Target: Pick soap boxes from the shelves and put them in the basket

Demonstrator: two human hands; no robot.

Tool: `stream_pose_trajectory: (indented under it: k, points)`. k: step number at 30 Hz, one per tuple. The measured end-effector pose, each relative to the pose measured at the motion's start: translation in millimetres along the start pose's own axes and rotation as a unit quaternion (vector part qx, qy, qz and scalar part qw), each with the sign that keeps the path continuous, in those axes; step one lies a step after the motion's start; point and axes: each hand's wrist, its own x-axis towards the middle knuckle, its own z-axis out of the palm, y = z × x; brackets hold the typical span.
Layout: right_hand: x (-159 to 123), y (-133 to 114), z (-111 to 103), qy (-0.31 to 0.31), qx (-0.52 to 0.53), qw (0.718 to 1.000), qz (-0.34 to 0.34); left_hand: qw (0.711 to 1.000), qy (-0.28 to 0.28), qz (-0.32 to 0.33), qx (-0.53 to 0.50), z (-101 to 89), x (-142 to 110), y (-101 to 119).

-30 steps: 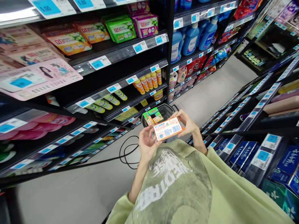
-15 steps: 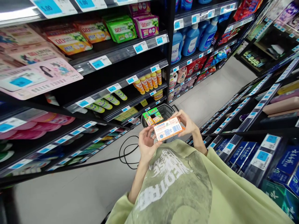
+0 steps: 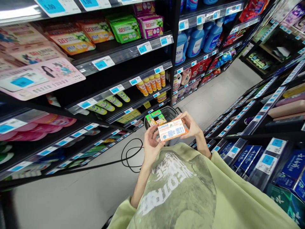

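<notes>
I hold a small orange and white box [image 3: 171, 130] with printed codes in front of my chest, its back face turned up. My left hand [image 3: 152, 145] grips its left end with the fingers curled round it. My right hand [image 3: 192, 124] grips the right end the same way. Just beyond the box a black shopping basket [image 3: 172, 112] stands on the floor with a few green and yellow packs [image 3: 156, 118] inside.
Black shelves line both sides of the aisle: boxed goods [image 3: 124, 28], yellow bottles [image 3: 152, 83] and blue detergent bottles [image 3: 195, 39] on the left, blue packs [image 3: 281, 165] on the right. A black cable [image 3: 130, 156] loops on the grey floor.
Both hands have lifted the box slightly and tilted it; the view has shifted a little.
</notes>
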Motion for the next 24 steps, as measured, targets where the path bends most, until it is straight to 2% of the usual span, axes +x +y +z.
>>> stream_pose_trajectory:
  k: [4, 8, 11, 17, 24]
  points:
    - [-2.2, -1.2, -1.7, -0.001, -0.012, 1.000, 0.021, 1.000, -0.018, -0.010, 0.015, -3.4, -1.6, -6.9]
    - [-3.9, -2.3, -1.2, 0.000, -0.033, 0.999, 0.039, 0.999, -0.008, 0.001, 0.036, -3.9, -2.7, -7.5]
    - [-2.9, -1.9, 2.4, -0.006, -0.051, 0.997, 0.055, 0.998, 0.010, 0.005, 0.057, -0.1, -2.3, -3.5]
    - [0.5, 1.3, 7.0, -0.040, -0.057, 0.995, 0.068, 0.991, 0.083, 0.038, 0.098, 6.5, -2.7, -0.1]
    - [2.2, 10.7, 8.1, -0.075, -0.200, 0.976, 0.044, 0.982, 0.104, 0.035, 0.156, 4.3, -7.8, 4.3]
